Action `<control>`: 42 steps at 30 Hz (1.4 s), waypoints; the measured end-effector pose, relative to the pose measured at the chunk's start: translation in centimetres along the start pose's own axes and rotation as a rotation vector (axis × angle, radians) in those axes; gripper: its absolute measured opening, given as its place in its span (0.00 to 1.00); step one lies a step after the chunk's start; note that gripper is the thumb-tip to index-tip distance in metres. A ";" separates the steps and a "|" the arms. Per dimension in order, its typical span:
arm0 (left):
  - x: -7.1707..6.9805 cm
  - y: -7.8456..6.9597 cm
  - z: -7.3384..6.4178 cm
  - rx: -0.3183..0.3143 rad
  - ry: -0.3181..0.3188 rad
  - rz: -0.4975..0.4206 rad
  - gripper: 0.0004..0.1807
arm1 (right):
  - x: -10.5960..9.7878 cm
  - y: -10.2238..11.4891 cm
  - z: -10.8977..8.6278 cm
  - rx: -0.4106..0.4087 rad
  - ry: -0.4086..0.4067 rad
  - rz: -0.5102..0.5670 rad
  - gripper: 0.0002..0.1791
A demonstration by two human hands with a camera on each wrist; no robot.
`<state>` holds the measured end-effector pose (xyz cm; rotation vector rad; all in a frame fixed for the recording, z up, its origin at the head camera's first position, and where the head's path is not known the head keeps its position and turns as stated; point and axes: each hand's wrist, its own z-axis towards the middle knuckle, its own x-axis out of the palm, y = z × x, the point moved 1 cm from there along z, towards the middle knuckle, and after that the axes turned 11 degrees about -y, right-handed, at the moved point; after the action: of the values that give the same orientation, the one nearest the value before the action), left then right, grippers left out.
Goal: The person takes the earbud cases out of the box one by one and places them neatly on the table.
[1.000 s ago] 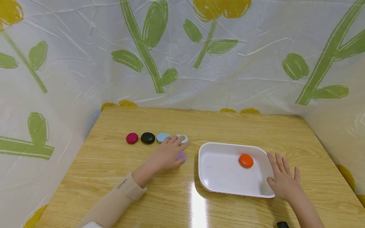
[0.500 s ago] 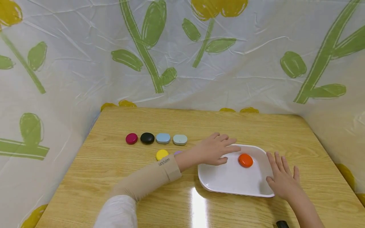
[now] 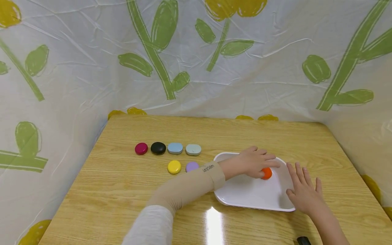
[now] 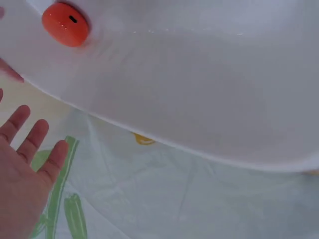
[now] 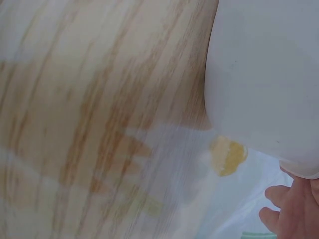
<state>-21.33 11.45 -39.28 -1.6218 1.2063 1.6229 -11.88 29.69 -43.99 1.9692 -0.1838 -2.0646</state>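
My left hand (image 3: pixel 253 164) reaches into the white rectangular tub (image 3: pixel 248 197), fingers spread over an orange pebble-shaped piece (image 3: pixel 267 174) near the tub's right end. The hand partly hides that piece in the head view. In the left wrist view the orange piece (image 4: pixel 66 24) lies on the tub floor, a small dark slot on its top, apart from the left hand's fingers (image 4: pixel 36 137). At the tub's right rim rests my right hand (image 3: pixel 304 195), its fingers straight and pointing away. The right wrist view has its fingers (image 5: pixel 279 196) beside the tub wall (image 5: pixel 261 74).
Left of the tub, on the wooden table (image 3: pixel 116 204), stand a dark red piece (image 3: pixel 141 148), a black one (image 3: pixel 158 148), a light blue one (image 3: pixel 175 148) and a pale one (image 3: pixel 193 149). Nearer are yellow (image 3: pixel 174 167) and purple (image 3: pixel 192 166) pieces. A black object (image 3: pixel 304 241) lies bottom right.
My left hand has moved right from above the purple piece, across the tub's left side, to the orange piece. The yellow and purple pieces have come into view. My right hand has stayed put.
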 end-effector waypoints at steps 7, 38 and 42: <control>0.4 -1.2 1.5 -0.025 0.089 0.009 0.31 | -0.1 -0.1 0.0 -0.002 -0.001 -0.003 0.46; 4.2 -4.0 2.1 -0.142 0.088 0.049 0.27 | -0.2 0.0 0.1 -0.014 -0.026 -0.002 0.47; 4.3 -4.0 1.8 -0.133 0.052 0.051 0.25 | -0.2 0.0 0.0 -0.014 -0.025 0.004 0.46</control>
<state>-19.27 13.94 -44.57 -1.7374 1.1973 1.7348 -11.91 29.75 -43.81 1.9342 -0.1785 -2.0831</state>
